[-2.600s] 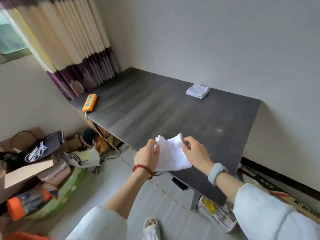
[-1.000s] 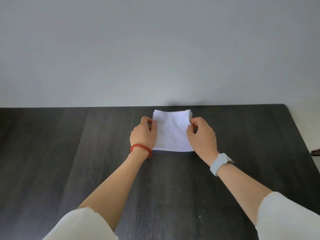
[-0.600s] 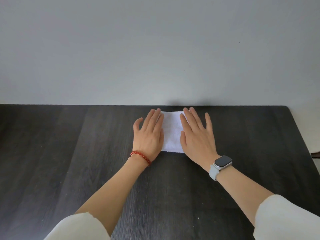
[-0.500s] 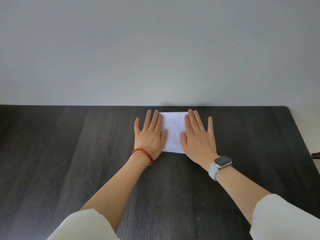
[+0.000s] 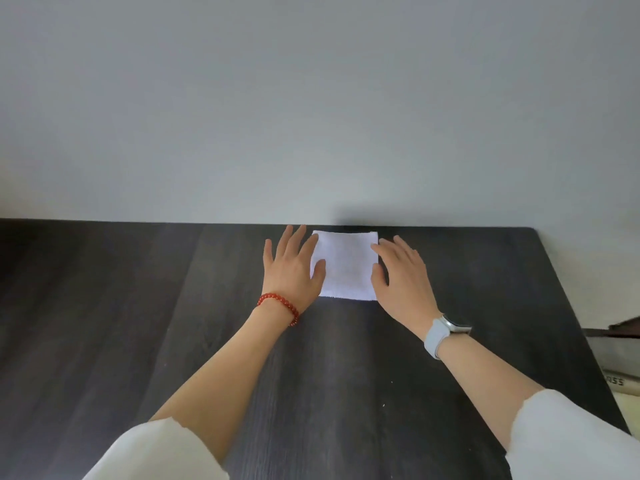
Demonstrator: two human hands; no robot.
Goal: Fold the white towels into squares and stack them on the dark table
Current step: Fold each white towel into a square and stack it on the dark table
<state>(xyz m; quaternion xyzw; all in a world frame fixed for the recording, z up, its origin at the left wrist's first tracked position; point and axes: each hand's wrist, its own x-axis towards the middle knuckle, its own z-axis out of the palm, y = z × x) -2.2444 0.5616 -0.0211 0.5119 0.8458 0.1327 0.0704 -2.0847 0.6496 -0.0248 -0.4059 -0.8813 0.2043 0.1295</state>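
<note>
A white towel folded into a square lies flat on the dark table, close to the table's far edge by the wall. My left hand, with a red bead bracelet at the wrist, lies with straight spread fingers along the towel's left side, its thumb over the towel's edge. On the towel's right side my right hand, with a grey watch at the wrist, has relaxed straight fingers, the fingertips at the towel's right edge. Whether other towels lie beneath the top square cannot be seen from above.
A plain grey wall stands right behind the table's far edge. The table's right edge runs diagonally; beyond it, boxes or papers lie lower down. Dark tabletop stretches to the left and towards me.
The towel was carried to the far side of the table, laid down and pressed flat by both palms. Since half a second ago both hands have slid outward off the towel to its sides.
</note>
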